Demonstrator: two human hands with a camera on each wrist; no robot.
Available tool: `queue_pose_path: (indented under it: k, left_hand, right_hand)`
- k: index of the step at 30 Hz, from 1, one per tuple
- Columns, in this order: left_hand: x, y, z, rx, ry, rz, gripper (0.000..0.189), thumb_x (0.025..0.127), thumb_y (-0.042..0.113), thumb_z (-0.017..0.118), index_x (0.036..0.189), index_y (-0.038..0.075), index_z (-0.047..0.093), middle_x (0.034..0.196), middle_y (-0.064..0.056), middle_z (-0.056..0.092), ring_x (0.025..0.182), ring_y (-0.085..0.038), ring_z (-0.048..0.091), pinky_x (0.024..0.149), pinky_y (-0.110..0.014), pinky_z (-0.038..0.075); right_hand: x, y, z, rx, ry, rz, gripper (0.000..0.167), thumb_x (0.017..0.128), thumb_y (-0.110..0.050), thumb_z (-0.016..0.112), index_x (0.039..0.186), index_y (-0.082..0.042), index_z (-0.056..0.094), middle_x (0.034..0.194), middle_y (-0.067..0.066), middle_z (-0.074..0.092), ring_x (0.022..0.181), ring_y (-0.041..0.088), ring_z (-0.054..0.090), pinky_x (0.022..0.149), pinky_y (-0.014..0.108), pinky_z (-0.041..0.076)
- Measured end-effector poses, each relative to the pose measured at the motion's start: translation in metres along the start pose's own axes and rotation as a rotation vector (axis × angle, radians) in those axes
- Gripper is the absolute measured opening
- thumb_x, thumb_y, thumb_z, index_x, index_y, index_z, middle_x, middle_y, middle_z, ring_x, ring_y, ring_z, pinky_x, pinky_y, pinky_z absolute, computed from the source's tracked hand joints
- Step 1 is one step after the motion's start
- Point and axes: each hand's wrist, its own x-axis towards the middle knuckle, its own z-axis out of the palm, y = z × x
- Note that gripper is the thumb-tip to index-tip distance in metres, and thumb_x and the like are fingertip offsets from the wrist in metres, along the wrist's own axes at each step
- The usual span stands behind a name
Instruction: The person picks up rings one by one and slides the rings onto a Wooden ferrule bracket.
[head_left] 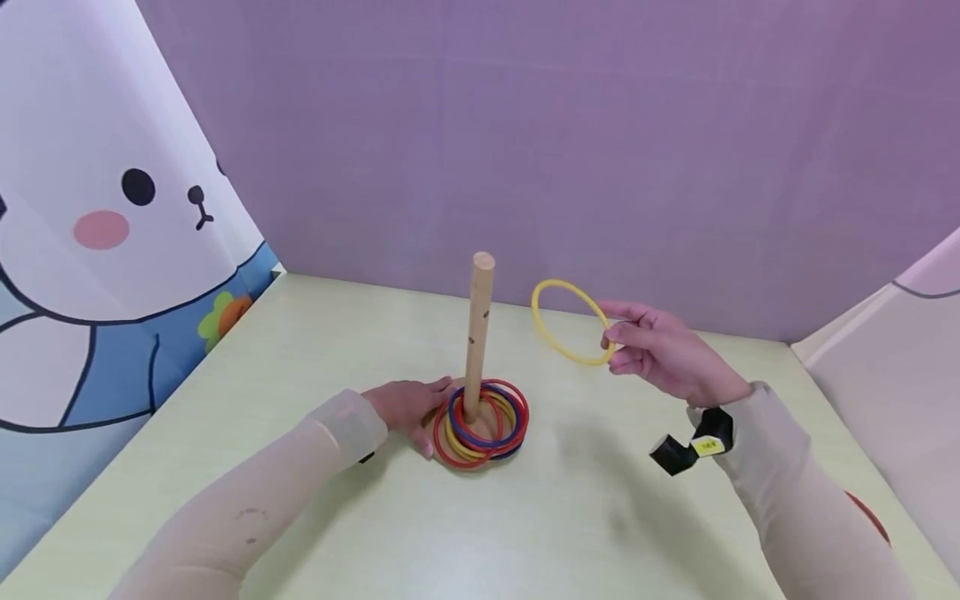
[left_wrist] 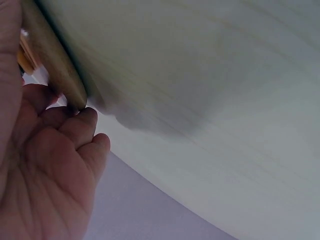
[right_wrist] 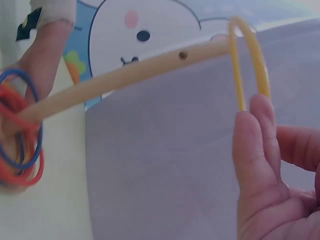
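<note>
A wooden peg stand (head_left: pixel 478 333) is upright on the table, with several red, blue and yellow rings (head_left: pixel 527 408) lying loosely around its foot. My left hand (head_left: pixel 408 408) grips the left edge of the stand's round base (left_wrist: pixel 56 57); the left wrist view shows the fingers bent at that rim. Held up right of the post, a thin yellow ring (head_left: pixel 556 283) is pinched between the thumb and fingers of my right hand (head_left: pixel 667 354). In the right wrist view, the yellow ring (right_wrist: pixel 261 65) overlaps the post's tip; whether they touch I cannot tell.
The pale tabletop (head_left: pixel 360 333) ends at a purple backdrop (head_left: pixel 487 150). A cartoon-printed cloth (head_left: pixel 105 283) borders the left side, and a pale cloth (head_left: pixel 900 375) the right. A red curved strip (head_left: pixel 870 517) shows partly behind the right sleeve.
</note>
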Motion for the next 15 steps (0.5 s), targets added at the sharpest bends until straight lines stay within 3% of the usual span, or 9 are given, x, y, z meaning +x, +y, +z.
queue_pose_path:
  k: [9,15]
  left_hand:
    - [0.002,0.0,0.0,0.012,0.0,0.001,0.103,0.07,0.04,0.083,0.151,0.007,0.027,0.156,-0.01,0.026,0.12,-0.033,0.053,0.102,-0.043,0.041]
    - [0.001,0.001,0.0,0.0,0.007,-0.004,0.103,0.07,0.039,0.083,0.151,0.008,0.028,0.154,-0.011,0.03,0.119,-0.033,0.054,0.102,-0.044,0.042]
  right_hand:
    - [0.003,-0.023,0.018,0.014,-0.007,-0.085,0.033,0.096,0.0,0.052,0.128,-0.008,0.048,0.085,0.01,0.064,0.062,0.012,0.068,0.07,0.027,0.057]
    - [0.007,-0.034,0.037,0.004,0.03,-0.138,0.049,0.096,0.001,0.052,0.141,0.002,0.032,0.083,0.009,0.067,0.063,0.012,0.068,0.071,0.027,0.056]
